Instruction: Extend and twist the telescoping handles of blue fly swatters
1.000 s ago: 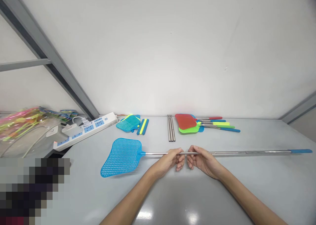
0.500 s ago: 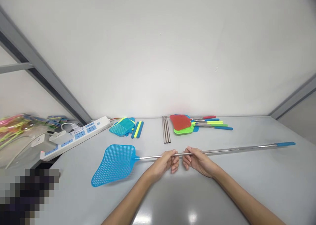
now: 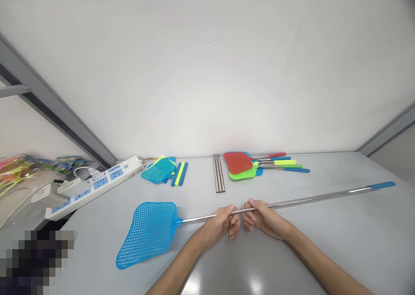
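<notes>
Pinching slim silver metal rod (image 3: 285, 203) at lower centre with left hand (image 3: 222, 223) and right hand (image 3: 263, 218) — best worked straight along its line, lightly (no bending), with blue perforated plastic swatter head (image 3: 149, 232) at lower left, smooth blue handle (image 3: 382, 185) at right.

Pretty bright, flat light here, with two white glare blobs low on the glossy grey tabletop (image 3: 340, 228) and just a soft shadow by the blue fly swatter (image 3: 149, 230). The plastic packaging (image 3: 19, 174) looks kinda mushy, lower-left's pixelated, top-right corner darkens.
</notes>
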### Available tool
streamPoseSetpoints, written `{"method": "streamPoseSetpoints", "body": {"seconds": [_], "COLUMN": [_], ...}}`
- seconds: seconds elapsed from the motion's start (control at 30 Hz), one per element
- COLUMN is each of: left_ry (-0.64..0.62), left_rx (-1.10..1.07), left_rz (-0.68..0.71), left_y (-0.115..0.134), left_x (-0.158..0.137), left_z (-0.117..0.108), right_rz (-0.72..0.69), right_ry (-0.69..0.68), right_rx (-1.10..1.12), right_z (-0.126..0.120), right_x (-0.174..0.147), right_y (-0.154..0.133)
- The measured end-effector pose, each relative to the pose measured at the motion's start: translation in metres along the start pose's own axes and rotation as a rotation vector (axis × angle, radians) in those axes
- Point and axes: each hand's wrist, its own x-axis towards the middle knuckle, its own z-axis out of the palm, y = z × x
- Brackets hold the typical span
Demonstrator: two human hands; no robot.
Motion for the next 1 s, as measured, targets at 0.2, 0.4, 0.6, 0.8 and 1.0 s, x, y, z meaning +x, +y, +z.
{"method": "streamPoseSetpoints", "body": {"seconds": [0.2,0.4,0.6,0.8,1.0], "left_ry": [0.000,0.004,0.017,0.045,0.092], "left_rx": [-0.052,-0.024,-0.026,-0.005,-0.041], "left_rz": [0.004,-0.013,-0.019,-0.018,-0.017], "left_y": [-0.0023,-0.0022,-0.0019,-0.0046,-0.0066], "left_x": [0.0010,0.0013,0.0027,0.0044,0.0072], "left_z": [0.0047,0.0052,0.0049,0.0037,0.0045], "right_rz": [-0.020,-0.008,0.001,-0.003,0.012], "right_ry": [0.004,0.016,0.030,0.045,0.040], "right_rx": [-0.010,-0.035,-0.082,-0.079,-0.089], "right_z": [0.0010,0.0017,0.0022,0.0024,0.0029], "right_x": [-0.0020,-0.0038,-0.0058,-0.0053,-0.0059], "right_y": [0.0017,0.0003,-0.0023,-0.0024,-0.0047]}}
